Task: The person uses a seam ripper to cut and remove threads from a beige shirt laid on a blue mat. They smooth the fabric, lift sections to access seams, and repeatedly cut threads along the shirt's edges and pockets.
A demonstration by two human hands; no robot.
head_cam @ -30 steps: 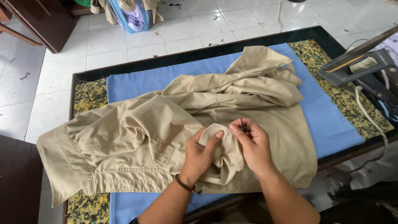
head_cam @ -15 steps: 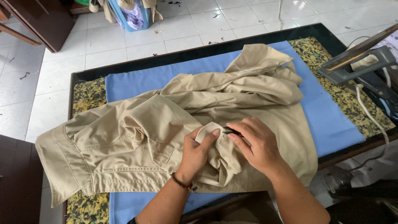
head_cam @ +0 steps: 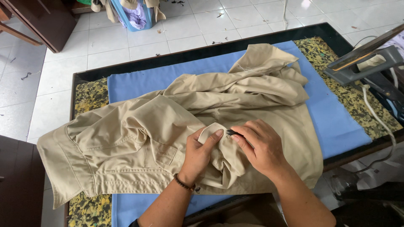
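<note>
Shirt (head_cam: 176, 138) sprawls across my table (head_cam: 88, 94). Left hand (head_cam: 201, 153) pinches a folded flap, fingers closed; right hand (head_cam: 263, 147) grips a small dark tool (head_cam: 232, 133). I judge a slip could nick the cloth.

Two bare forearms, no sleeves in sight, left hand (head_cam: 201, 154) with a dark beaded bracelet (head_cam: 184, 184) at the wrist, right hand (head_cam: 261, 148) seemingly unadorned

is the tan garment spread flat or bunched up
Bunched up. The tan garment lies crumpled in thick folds across the blue cloth, and both hands, left and right, pinch a gathered bit of it.
</note>
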